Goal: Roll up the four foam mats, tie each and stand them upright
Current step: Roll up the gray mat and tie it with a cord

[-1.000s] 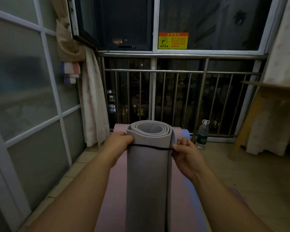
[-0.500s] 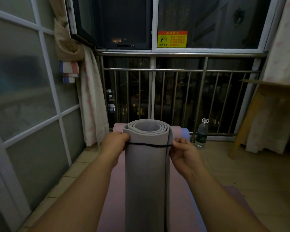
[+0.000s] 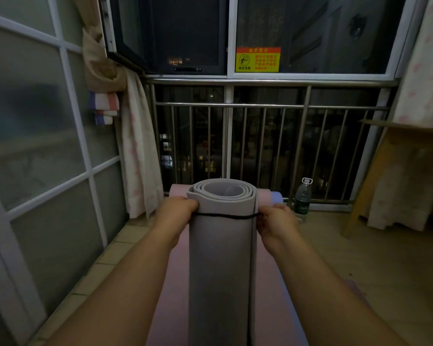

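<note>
A rolled grey foam mat (image 3: 220, 270) stands upright in front of me, its coiled top end facing the camera. A thin black cord (image 3: 225, 216) runs around it near the top, and a strand hangs down its right side. My left hand (image 3: 178, 211) grips the cord at the roll's left edge. My right hand (image 3: 275, 218) pinches the cord at the right edge. A pink mat (image 3: 170, 283) lies flat on the floor beneath, and a blue mat edge (image 3: 276, 197) shows at its far end.
A metal railing (image 3: 260, 146) with windows above closes the far side. A plastic water bottle (image 3: 302, 199) stands on the floor by it. Glass panels line the left, a curtain (image 3: 138, 151) hangs in the corner, and a wooden table (image 3: 385, 171) with cloth stands at right.
The roll and both hands sit slightly higher in view and the cord looks tauter across the roll. Both hands keep their grip at the roll's sides.
</note>
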### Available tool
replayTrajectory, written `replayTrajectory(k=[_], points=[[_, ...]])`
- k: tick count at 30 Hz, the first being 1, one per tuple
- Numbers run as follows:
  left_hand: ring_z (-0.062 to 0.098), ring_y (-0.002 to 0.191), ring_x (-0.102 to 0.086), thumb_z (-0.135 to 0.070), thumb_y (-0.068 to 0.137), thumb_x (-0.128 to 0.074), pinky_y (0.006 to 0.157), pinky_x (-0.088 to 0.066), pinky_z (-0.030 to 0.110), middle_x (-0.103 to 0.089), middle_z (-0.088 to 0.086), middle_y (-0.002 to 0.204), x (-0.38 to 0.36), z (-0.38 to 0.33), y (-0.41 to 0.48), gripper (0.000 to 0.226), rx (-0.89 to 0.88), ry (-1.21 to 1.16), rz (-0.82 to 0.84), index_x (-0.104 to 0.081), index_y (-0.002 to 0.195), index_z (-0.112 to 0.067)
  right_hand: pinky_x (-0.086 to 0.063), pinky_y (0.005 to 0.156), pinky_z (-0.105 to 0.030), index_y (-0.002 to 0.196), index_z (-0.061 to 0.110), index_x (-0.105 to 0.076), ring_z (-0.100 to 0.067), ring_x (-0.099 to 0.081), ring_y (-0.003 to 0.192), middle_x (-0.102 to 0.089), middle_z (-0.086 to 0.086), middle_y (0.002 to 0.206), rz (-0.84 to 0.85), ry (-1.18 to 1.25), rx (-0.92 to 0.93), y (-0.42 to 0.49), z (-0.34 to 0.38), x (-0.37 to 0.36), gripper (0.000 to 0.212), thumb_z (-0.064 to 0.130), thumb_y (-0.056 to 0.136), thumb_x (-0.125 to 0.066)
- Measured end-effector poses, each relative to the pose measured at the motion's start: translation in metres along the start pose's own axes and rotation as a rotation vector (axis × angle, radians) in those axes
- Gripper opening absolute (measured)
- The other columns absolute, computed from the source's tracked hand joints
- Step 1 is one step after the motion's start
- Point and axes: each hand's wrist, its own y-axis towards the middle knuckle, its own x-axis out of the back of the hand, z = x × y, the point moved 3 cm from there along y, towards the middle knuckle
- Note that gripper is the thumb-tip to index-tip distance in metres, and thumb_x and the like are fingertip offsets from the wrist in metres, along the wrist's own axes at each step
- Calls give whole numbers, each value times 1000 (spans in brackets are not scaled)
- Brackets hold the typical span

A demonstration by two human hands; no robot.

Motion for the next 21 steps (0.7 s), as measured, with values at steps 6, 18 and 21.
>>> replayTrajectory(k=[6,18,21], points=[[27,81,-60,-27,75,-64,71,-50,35,-61,12,88,-3,-3,-5,32,-26,200,-62,-57,99,-7,-43,60,-33,86,14,-55,-23,-51,69,-58,-15,84,17,-391,77,6,10,0,17,-2,91,-52],[34,88,-64,-1,84,-60,81,-58,46,-63,22,99,2,-13,-6,19,175,16,-14,-56,101,-7,-47,67,-35,82,15,-54,-28,-57,82,-59,-14,89,55,-713,138,4,18,0,16,1,90,-58],[32,95,-65,-2,91,-58,85,-56,42,-66,20,102,0,-15,-8,23,266,-70,-15,-59,114,-4,-50,70,-37,84,16,-54,-29,-58,85,-60,-13,91,42,-715,145,5,19,1,15,3,90,-59]])
